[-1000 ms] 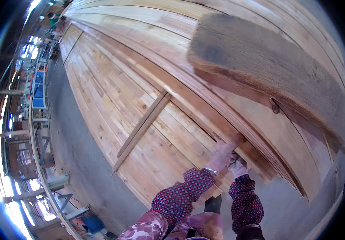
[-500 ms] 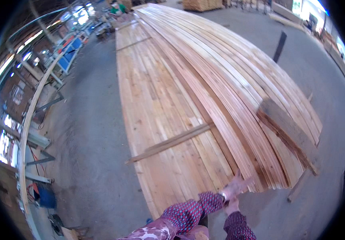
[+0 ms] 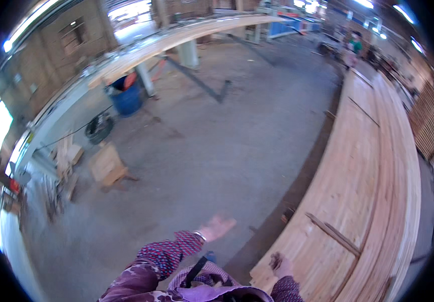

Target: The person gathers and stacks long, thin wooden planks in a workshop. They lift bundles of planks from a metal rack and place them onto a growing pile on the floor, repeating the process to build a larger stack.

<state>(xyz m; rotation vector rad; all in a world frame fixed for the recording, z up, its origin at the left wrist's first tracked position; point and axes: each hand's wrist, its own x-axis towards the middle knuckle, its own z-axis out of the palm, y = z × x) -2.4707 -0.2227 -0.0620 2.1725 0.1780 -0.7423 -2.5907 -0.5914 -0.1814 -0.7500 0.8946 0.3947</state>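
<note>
My left hand (image 3: 218,227) is held out over the concrete floor, its fingers stretched and a little blurred, with nothing in it. By the near left corner of a long stack of pale wooden boards (image 3: 322,201) is my right hand (image 3: 280,266). Its fingers look dark and smeared, so their grip and any contact with the wood stay unclear. Across the boards lies a narrow wooden strip (image 3: 333,234), beyond the right hand.
A small wooden stool (image 3: 107,165) stands on the floor at left. Behind it are a dark basket (image 3: 99,128) and a blue bin (image 3: 125,100). A long workbench (image 3: 186,38) curves along the far left. A person (image 3: 352,49) is at the stack's far end.
My view has swung left, so the stack now sits at the right. My hands, close together by the boards' near end before, are now apart.
</note>
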